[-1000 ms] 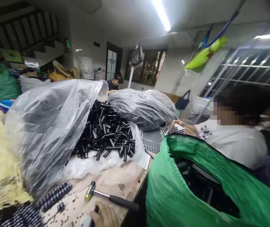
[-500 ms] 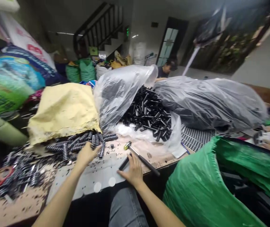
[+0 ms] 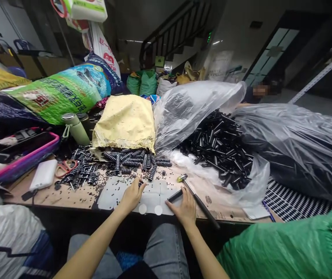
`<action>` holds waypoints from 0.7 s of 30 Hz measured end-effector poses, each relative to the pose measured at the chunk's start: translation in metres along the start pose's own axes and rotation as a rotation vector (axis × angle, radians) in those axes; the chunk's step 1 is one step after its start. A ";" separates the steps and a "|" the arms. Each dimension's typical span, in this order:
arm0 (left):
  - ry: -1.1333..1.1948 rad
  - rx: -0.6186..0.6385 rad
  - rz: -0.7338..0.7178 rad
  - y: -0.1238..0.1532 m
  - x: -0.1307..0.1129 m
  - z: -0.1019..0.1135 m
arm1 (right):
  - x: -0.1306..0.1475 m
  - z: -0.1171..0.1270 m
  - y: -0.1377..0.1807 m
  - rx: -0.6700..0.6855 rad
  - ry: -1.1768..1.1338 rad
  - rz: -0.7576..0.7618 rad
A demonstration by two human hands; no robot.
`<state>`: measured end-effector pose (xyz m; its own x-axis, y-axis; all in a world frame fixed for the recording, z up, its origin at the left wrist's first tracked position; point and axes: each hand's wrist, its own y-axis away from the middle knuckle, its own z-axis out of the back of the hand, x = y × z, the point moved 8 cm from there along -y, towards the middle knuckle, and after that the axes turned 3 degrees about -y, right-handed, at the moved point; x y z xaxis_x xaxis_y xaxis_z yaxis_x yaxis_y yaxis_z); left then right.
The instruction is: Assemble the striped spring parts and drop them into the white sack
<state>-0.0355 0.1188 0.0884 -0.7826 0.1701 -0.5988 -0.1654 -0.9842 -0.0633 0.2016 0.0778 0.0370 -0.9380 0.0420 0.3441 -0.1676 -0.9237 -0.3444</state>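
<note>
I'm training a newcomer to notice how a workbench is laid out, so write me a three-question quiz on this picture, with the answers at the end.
1. Multiple choice: what is the right hand holding? (a) a pair of pliers (b) a black tube (c) a drinking glass
2. True or false: the hammer lies to the left of the left hand.
3. Fill in: the yellow sack sits between the green bottle and the ____.

Key:
1. b.
2. False; it lies beside the right hand.
3. Translucent plastic bag.
</note>
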 end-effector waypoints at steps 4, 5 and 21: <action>-0.234 -0.048 -0.115 0.003 0.003 -0.016 | 0.000 0.001 0.000 -0.001 0.020 0.000; -0.295 -0.074 -0.129 0.007 0.006 -0.018 | 0.001 0.002 0.000 -0.003 0.023 0.002; 0.647 -0.234 0.181 0.006 0.050 0.018 | 0.007 0.009 -0.004 0.011 -0.081 0.023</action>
<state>-0.0861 0.1223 0.0724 -0.2602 0.0111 -0.9655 0.1237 -0.9913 -0.0448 0.1985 0.0780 0.0489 -0.9140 -0.0096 0.4057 -0.1428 -0.9281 -0.3437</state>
